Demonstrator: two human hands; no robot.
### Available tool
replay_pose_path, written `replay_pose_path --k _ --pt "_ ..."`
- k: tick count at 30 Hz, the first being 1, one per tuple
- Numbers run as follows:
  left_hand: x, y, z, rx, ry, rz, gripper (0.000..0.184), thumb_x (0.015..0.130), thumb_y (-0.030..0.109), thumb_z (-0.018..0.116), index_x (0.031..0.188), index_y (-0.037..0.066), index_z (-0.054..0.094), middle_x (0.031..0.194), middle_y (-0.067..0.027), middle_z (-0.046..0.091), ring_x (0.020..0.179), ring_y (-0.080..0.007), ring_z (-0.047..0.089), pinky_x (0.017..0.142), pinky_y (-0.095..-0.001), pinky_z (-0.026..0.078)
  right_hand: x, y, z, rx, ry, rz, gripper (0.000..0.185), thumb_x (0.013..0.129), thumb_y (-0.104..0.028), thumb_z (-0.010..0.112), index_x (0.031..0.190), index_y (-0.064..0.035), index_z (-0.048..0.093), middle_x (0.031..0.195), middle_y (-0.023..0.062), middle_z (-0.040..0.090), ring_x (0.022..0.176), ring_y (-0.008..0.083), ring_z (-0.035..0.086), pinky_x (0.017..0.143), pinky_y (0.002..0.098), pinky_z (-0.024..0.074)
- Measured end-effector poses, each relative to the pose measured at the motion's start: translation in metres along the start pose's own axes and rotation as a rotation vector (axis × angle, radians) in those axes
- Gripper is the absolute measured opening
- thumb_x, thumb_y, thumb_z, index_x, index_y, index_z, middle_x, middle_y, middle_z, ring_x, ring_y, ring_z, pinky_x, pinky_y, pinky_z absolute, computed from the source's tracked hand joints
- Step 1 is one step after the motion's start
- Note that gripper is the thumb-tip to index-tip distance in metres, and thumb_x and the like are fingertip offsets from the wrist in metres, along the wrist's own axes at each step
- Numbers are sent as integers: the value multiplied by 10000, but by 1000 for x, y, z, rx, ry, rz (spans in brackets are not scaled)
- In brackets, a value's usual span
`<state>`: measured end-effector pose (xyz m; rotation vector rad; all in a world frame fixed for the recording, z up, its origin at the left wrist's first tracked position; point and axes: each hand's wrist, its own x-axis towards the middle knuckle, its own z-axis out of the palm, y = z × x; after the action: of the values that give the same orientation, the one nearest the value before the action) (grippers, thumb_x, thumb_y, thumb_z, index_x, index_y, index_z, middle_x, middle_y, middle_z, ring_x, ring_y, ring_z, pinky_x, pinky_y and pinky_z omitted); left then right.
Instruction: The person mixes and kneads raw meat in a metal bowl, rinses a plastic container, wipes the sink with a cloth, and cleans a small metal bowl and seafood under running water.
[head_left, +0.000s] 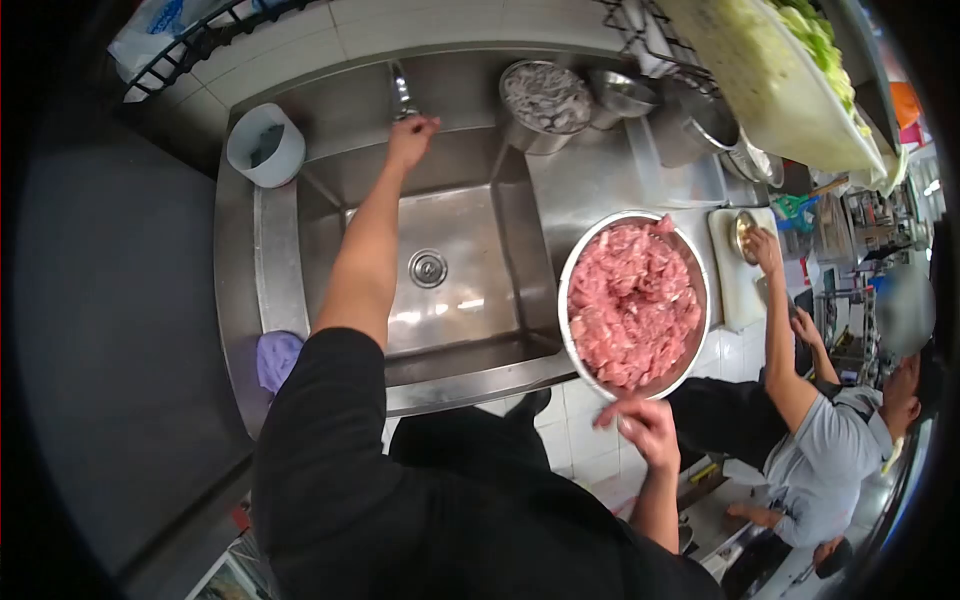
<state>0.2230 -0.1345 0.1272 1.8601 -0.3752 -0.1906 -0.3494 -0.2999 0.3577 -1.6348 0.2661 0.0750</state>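
At far left, a white tub (266,146) sits on the back corner of a steel sink (470,330), and a purple cloth (279,360) lies at the front left edge. A person in a black short-sleeved top stretches the left hand (411,142) across the basin to the tap (402,90) at the back; whether its fingers are clamped around the tap or merely resting against it cannot be told. Below lies the round drain (428,268). Right of the basin, at the back of the counter, a metal pot (520,134) holds pale grey pieces. In front of it, beside the basin at the counter's front, is a wide metal bowl (686,362) heaped with pink raw meat (632,300). The right hand (645,428) is just in front of the bowl's near rim, fingers loosely bent and apart, with nothing in them; contact with the rim cannot be told. At right, a co-worker in grey reaches a hand (764,250) to a small bowl (742,234) on a white board (735,285).
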Motion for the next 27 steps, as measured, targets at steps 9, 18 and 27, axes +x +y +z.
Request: replay_pose_path --k 9,18,27 --pt "-67 -16 19 -404 -399 -251 275 856 173 669 1089 28 657 938 -119 695 841 -202 670 757 -370 542 360 26 166 165 243 3 161 954 -140 595 1028 2 612 868 60 645 736 123 616 656 263 518" --pt "-57 -43 7 -1465 -368 -633 493 969 468 400 1116 36 587 984 -130 661 849 -265 645 772 -383 546 516 64 197 -63 510 -48 272 874 -108 614 1107 30 589 939 208 671 899 368 656 758 440 561" --pt "-23 -39 25 -1150 118 -951 353 950 409 536 1035 69 579 886 -83 620 783 -215 612 651 -334 519 423 29 134 -595 224 8 286 895 -218 530 1037 -4 655 1071 229 663 1003 416 624 1015 546 352"
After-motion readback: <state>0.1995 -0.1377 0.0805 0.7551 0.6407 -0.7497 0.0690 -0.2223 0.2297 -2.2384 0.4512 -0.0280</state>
